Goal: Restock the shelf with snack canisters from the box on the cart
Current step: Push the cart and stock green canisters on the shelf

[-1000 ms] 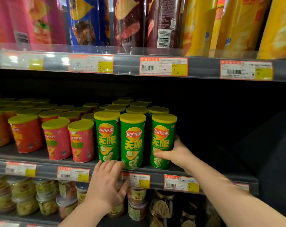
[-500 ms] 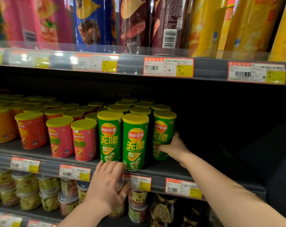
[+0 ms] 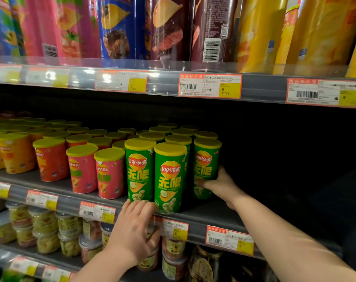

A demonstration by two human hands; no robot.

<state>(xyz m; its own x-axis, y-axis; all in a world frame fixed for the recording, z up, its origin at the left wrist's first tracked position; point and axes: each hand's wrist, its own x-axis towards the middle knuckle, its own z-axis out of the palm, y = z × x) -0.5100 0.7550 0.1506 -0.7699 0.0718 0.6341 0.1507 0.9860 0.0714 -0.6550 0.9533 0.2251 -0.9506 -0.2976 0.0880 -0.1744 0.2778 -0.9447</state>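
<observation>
While my R hand (image 3: 220, 184) grips the end green can (image 3: 205, 161) on the shelf (image 3: 201, 215), L hand (image 3: 132, 234) lies flat on its edge; I reckon restock's partway, w/ space at right.

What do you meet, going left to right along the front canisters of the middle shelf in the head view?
Orange canister, red canister, first pink canister, second pink canister, first green canister, second green canister, third green canister, gripped by the right hand.
</observation>
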